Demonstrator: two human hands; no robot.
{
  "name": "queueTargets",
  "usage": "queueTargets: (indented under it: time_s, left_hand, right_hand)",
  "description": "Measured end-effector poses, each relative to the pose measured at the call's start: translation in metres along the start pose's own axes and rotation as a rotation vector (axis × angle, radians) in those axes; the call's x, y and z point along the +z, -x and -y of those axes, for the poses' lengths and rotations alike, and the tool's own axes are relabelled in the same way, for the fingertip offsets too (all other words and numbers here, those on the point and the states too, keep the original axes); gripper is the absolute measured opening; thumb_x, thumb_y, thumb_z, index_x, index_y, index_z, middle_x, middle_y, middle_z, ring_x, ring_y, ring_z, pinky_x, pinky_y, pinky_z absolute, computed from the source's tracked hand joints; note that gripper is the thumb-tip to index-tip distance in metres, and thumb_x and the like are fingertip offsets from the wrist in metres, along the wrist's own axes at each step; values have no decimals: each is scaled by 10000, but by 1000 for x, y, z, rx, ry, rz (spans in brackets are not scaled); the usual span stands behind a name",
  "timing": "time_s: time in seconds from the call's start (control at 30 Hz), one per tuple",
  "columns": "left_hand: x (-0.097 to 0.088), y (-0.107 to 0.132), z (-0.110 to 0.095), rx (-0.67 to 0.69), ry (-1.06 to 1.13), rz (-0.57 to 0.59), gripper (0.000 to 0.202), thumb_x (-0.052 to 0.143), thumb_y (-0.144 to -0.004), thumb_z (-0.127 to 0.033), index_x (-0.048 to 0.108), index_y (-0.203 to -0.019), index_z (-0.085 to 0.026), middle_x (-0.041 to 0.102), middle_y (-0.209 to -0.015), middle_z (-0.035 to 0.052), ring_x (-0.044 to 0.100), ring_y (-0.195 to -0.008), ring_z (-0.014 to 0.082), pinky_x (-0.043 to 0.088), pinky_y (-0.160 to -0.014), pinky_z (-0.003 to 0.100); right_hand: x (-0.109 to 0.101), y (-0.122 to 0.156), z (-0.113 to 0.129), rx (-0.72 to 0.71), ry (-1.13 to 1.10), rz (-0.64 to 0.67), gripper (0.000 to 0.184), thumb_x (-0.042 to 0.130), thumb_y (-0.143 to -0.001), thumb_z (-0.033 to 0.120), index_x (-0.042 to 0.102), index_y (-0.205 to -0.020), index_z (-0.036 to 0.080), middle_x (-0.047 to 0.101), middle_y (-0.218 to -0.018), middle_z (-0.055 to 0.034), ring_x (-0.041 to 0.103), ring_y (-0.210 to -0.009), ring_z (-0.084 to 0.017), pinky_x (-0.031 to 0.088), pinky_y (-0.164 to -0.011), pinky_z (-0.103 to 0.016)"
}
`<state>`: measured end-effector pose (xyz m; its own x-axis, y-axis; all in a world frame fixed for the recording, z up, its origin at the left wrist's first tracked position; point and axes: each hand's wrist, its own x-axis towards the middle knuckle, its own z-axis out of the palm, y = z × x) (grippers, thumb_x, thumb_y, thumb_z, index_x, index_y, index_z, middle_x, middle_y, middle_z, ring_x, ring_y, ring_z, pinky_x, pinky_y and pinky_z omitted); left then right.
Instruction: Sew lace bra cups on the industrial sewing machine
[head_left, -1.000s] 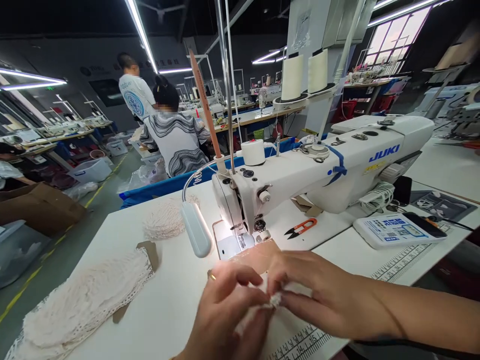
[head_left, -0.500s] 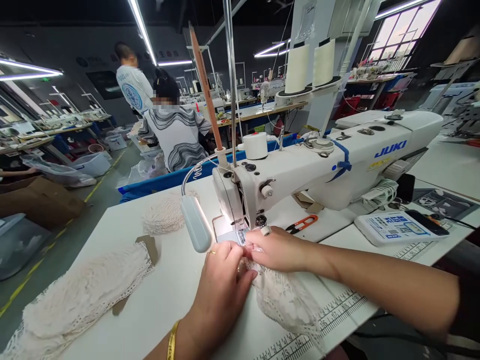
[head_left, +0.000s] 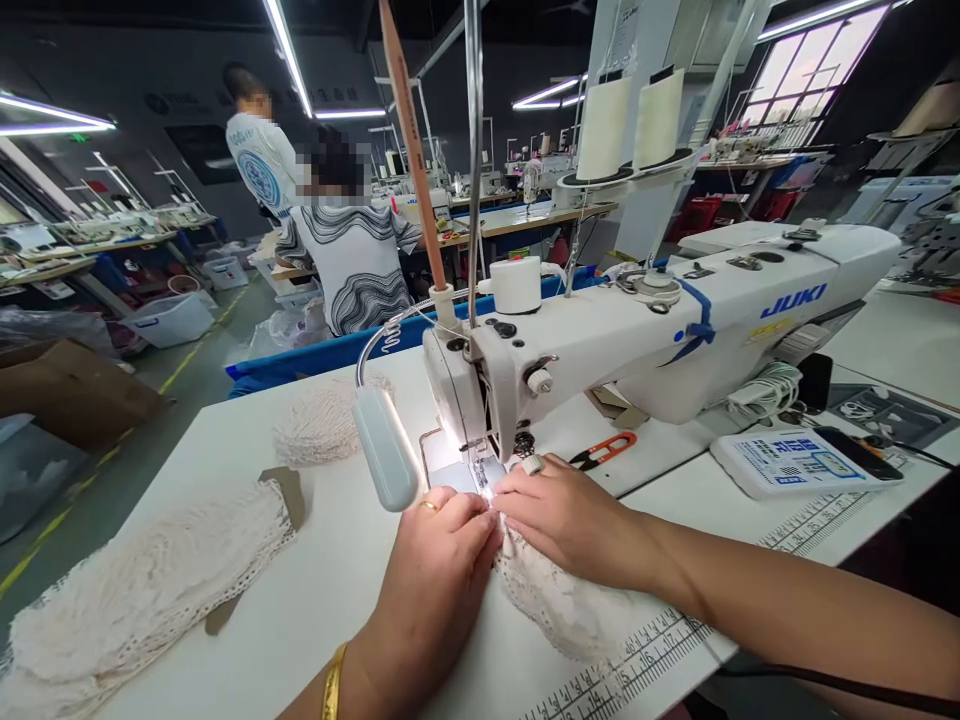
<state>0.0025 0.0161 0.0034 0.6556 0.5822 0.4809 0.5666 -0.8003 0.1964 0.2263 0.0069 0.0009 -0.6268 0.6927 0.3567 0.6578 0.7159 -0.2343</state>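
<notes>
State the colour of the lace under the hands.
The lace is cream, seen best in the head view.

Single head-worn view, looking forward and down, close over the hands (head_left: 444,572)

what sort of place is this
Most likely a garment workshop: there is a sewing machine with lace under the person's hands, big thread cones on a stand, and rows of more machines on tables behind.

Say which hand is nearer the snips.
Right hand: just in front of the snips, slightly left. Left hand: farther left, beyond the right hand.
</notes>
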Motion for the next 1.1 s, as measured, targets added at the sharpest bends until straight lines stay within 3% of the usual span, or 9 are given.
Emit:
queueTargets:
  time_s: [0.2, 0.73, 1.1]
  left_hand:
    - [-4, 4, -3, 7, -15, 13, 156, 591, -1023, -170, 731, -1088, -192, 792, -1064, 48, 645, -866, 273, 508, -768, 447]
    - [1, 0, 0, -6, -96, -21, 199, 557, -1018, -166, 735, -1104, -184, 792, -1077, 78, 671, -882, 302, 525, -711, 452]
    - [4, 1, -3, -50, -120, -21, 217, 542, -1021, -183, 743, -1099, -207, 787, -1061, 85, 678, -889, 302, 522, -727, 447]
  right_hand:
    - [7, -5, -9, 17, 5, 49, 169, 547, -1001, 74, 655, -937, 188, 728, -998, -42, 531, -903, -233, 356, -806, -369]
    - [11, -12, -14, 96, -13, -32, 208, 542, -928, -2, 634, -878, 178, 658, -892, -18, 447, -782, -190, 347, -770, -329]
    - [9, -12, -14, 124, 12, -5, 219, 535, -936, 9, 666, -904, 182, 661, -890, -26, 442, -786, -202, 358, -784, -336]
